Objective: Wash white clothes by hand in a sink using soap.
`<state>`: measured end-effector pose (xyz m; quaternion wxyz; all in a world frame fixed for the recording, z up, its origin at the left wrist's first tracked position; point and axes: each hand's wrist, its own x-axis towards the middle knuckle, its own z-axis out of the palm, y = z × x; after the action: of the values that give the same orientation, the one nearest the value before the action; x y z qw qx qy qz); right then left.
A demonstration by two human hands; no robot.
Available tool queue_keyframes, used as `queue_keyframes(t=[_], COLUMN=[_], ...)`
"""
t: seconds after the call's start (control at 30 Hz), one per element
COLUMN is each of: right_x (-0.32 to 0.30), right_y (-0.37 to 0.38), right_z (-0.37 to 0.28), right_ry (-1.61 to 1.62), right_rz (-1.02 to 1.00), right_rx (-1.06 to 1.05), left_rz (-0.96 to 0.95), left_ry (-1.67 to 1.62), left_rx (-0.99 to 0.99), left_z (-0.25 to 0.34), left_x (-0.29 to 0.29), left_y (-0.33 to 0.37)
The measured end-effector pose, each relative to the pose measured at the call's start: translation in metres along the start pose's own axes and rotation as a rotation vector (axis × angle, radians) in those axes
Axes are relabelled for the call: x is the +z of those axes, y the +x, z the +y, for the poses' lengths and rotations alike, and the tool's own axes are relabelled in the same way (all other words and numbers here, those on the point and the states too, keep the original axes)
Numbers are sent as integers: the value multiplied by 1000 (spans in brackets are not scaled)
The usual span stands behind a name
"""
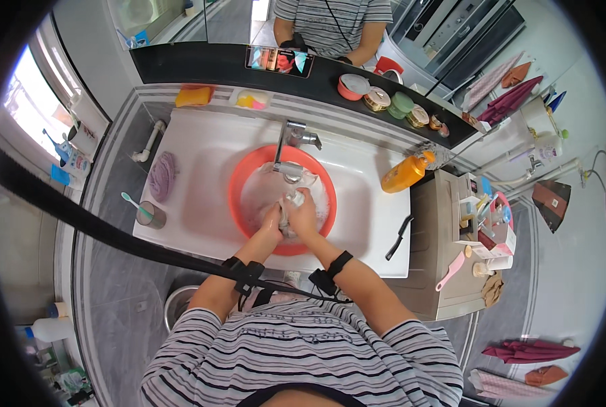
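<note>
Both of my hands are inside a round orange-red basin (236, 183) of foamy water, which sits in the white sink (193, 156). My left hand (270, 222) is closed around a bunched, wet, whitish-grey cloth (285, 225). Against it, my right hand (304, 214) grips the same cloth, knuckles upward and fingers curled. More pale fabric appears to lie in the suds, but foam hides its shape. Just beyond my hands, the chrome faucet (289, 139) reaches over the basin.
On the sink's left are a purple scrunched cloth (162, 178) and a cup (152, 216) with a toothbrush. An orange pump bottle (406, 173) and a black-handled item (399, 237) lie to the right. A phone (279, 61) leans on the black ledge.
</note>
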<state>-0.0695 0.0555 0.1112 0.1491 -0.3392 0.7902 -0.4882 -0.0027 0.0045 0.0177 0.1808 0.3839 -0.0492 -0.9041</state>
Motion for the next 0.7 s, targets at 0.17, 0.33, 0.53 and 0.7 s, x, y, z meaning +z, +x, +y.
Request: queue_keyframes(t=[0.17, 0.33, 0.53, 0.7], right_x=[-29, -29, -41, -18], right_y=[32, 35, 25, 3], right_z=[62, 80, 104, 125], right_ry=[-244, -390, -612, -802], right_rz=[-40, -10, -154, -398], right_rx=[75, -25, -242, -471], left_rz=[96, 274, 481, 328], left_ry=[476, 1114, 2042, 2473], left_rx=[355, 621, 456, 666], left_z=[9, -2, 9, 6], left_x=[-5, -35, 13, -18], left_y=[-21, 4, -35, 1])
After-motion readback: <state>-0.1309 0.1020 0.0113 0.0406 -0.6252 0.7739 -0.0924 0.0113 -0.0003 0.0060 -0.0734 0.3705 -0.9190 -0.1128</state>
